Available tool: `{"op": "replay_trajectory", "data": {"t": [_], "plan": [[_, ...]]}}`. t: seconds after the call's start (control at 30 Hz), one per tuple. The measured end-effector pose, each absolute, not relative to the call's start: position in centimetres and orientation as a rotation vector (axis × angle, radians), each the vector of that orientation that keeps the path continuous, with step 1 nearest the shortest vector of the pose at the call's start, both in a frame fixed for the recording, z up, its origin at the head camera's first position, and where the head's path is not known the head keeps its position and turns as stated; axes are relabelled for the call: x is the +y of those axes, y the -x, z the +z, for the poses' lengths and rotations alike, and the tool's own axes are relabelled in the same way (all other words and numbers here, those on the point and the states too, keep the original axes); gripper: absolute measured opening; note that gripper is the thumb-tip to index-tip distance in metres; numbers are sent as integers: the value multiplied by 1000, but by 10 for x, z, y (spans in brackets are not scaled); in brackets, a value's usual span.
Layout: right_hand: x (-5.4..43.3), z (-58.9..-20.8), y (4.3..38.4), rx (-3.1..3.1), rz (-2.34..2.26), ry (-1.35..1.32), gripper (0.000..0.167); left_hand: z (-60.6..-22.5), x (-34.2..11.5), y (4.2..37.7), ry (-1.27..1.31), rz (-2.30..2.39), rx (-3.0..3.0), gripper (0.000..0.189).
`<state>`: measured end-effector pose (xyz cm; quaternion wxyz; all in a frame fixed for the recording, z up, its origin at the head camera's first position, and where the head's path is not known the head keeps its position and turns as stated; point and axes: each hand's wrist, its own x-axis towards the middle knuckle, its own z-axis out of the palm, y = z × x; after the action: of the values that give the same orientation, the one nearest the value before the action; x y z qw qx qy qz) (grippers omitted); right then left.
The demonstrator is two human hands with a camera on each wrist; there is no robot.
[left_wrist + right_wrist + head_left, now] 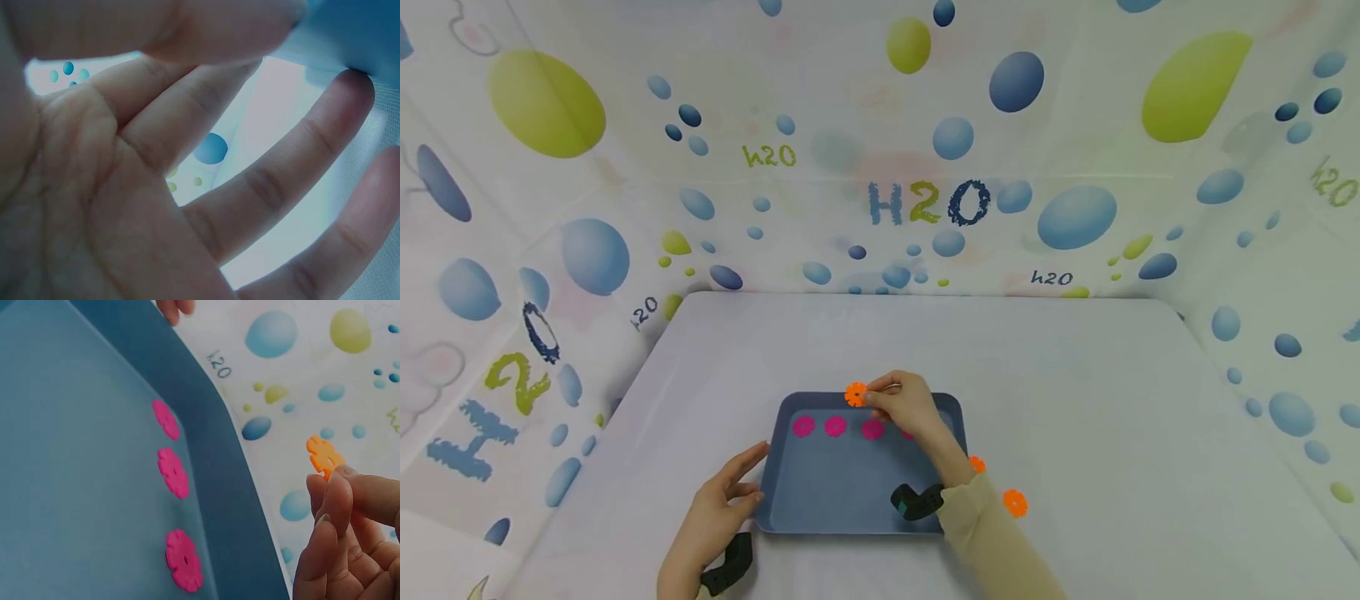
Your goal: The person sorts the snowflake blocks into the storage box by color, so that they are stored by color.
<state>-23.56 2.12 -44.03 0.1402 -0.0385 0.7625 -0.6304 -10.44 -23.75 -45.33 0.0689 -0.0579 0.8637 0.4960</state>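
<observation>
My right hand point(910, 408) pinches an orange flower-shaped plastic disc point(855, 394) between thumb and fingers, held over the far rim of a blue-grey tray point(842, 492). In the right wrist view the orange disc point(322, 454) is raised above the rim. Along the tray's far side lies a row of several pink flower-shaped discs point(835, 427), the rightmost partly hidden by my right hand. My left hand point(718, 512) is at the tray's left edge, fingers spread and loosely extended. A fingertip point(357, 87) touches the tray's side point(350, 37) in the left wrist view.
Two more orange discs lie on the white table to the right of the tray: one point(1015, 502) in full view, another point(977, 464) partly covered by my right forearm. A white backdrop point(850, 108) with blue and green spots rises behind the table point(1112, 400).
</observation>
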Motion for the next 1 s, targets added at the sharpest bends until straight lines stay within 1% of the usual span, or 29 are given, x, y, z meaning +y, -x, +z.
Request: {"op": "replay_trajectory", "data": {"t": [0.23,0.63,1.0], "plan": [[-2,-442,236,2191,-1783,164,21,-451,-238,104,171,1506,2591,64],[-41,-464,221,2168,-1611,190,11,-454,-237,105,188,1522,2588,64],[-57,-462,220,2287,-1437,292,21,-455,-237,104,176,1538,2590,63]]}}
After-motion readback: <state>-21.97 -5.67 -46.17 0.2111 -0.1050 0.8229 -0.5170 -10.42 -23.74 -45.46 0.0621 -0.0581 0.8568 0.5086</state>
